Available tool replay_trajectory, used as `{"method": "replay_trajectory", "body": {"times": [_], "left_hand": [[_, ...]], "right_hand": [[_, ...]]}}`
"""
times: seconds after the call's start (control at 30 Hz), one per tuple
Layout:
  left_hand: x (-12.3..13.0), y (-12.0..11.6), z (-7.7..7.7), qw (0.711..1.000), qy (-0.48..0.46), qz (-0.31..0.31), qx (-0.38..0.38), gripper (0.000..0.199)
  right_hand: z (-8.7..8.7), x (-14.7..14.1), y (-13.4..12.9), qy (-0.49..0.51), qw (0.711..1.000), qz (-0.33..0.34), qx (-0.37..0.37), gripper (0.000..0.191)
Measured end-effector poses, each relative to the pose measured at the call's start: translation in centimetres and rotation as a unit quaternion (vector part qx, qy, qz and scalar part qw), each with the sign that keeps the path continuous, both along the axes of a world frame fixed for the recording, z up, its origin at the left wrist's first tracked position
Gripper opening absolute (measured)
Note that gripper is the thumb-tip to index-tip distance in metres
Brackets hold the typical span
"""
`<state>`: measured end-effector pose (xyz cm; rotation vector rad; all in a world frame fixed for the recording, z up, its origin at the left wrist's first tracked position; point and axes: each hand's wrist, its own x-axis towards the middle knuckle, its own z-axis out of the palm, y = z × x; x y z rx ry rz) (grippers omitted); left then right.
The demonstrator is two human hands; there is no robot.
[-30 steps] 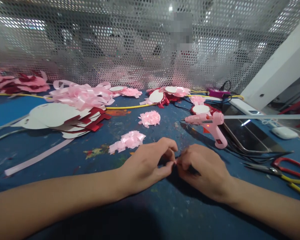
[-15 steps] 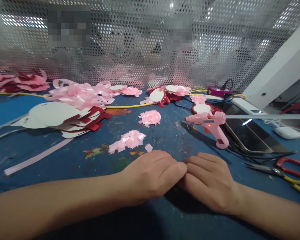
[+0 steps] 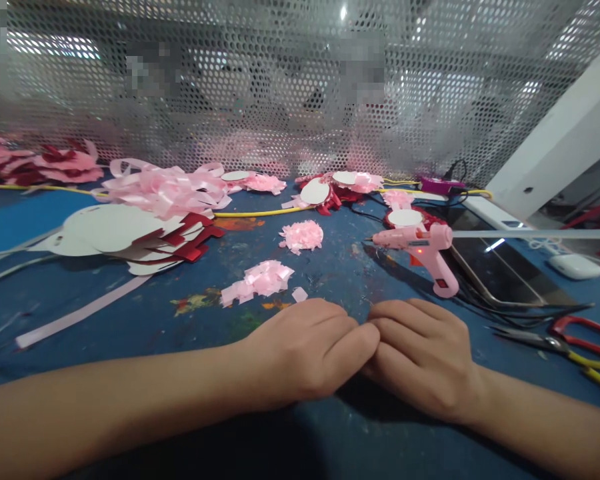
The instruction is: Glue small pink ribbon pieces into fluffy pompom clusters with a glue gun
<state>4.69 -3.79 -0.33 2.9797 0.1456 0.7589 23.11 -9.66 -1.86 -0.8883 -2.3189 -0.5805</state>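
Observation:
My left hand [image 3: 313, 350] and my right hand [image 3: 423, 360] meet low over the blue table, both closed, fingertips together. What they hold, if anything, is hidden behind the curled fingers. Just beyond my left hand lies a small heap of pink ribbon pieces [image 3: 265, 279], with one loose pink square [image 3: 300, 294] beside it. Farther off sits a round cluster of pink ribbon pieces [image 3: 303, 237]. A pink glue gun [image 3: 425, 247], its small light lit orange, stands beyond my right hand with a long glue stick [image 3: 535, 234] out of its back.
Scissors [image 3: 555, 343] lie at the right, near a dark phone or tablet [image 3: 500, 260] and a white case [image 3: 575, 266]. White-and-red cut shapes [image 3: 110, 230] and a pile of pink ribbon [image 3: 165, 188] are at the left. A perforated metal screen [image 3: 280, 87] closes the back.
Both hands stay together and have shifted very slightly to the right. The things on the table keep their places; the view has moved a little.

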Motion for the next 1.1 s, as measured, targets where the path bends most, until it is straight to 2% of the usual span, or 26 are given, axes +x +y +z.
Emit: {"method": "replay_trajectory", "body": {"times": [0.2, 0.3, 0.4, 0.47, 0.53, 0.63, 0.7, 0.77, 0.87, 1.1], "left_hand": [[0.0, 0.1, -0.1, 0.999, 0.017, 0.003, 0.046, 0.030], [-0.1, 0.0, -0.2, 0.998, -0.004, -0.004, 0.068, 0.030], [-0.2, 0.0, -0.4, 0.998, -0.009, -0.005, 0.057, 0.029], [-0.2, 0.2, -0.6, 1.000, 0.004, 0.018, -0.021, 0.019], [0.0, 0.5, -0.7, 0.985, -0.010, 0.066, -0.158, 0.009], [0.3, 1.0, -0.9, 0.921, -0.073, 0.130, -0.361, 0.015], [0.4, 1.3, -0.9, 0.885, -0.104, 0.138, -0.432, 0.013], [0.5, 1.4, -0.9, 0.870, -0.124, 0.138, -0.456, 0.012], [0.5, 1.5, -0.8, 0.863, -0.134, 0.135, -0.467, 0.017], [0.5, 1.5, -0.7, 0.862, -0.108, 0.124, -0.479, 0.020]], "right_hand": [[0.0, -0.2, 0.0, 0.010, 1.000, 0.005, -0.009, 0.032], [-0.1, -0.3, -0.1, 0.022, 1.000, 0.012, -0.004, 0.032], [-0.4, -0.3, 0.0, 0.029, 0.999, 0.016, -0.007, 0.029], [-0.7, -0.2, 0.2, 0.040, 0.999, 0.016, -0.026, 0.026], [-1.0, -0.1, 0.5, 0.085, 0.995, 0.014, -0.055, 0.024], [-1.0, 0.0, 1.0, 0.191, 0.973, -0.010, -0.126, 0.023], [-0.8, 0.0, 1.2, 0.235, 0.954, -0.038, -0.181, 0.020], [-0.7, 0.0, 1.2, 0.253, 0.941, -0.065, -0.214, 0.017], [-0.5, -0.1, 1.2, 0.264, 0.935, -0.082, -0.223, 0.013], [-0.5, 0.0, 1.2, 0.262, 0.927, -0.071, -0.261, 0.008]]}}
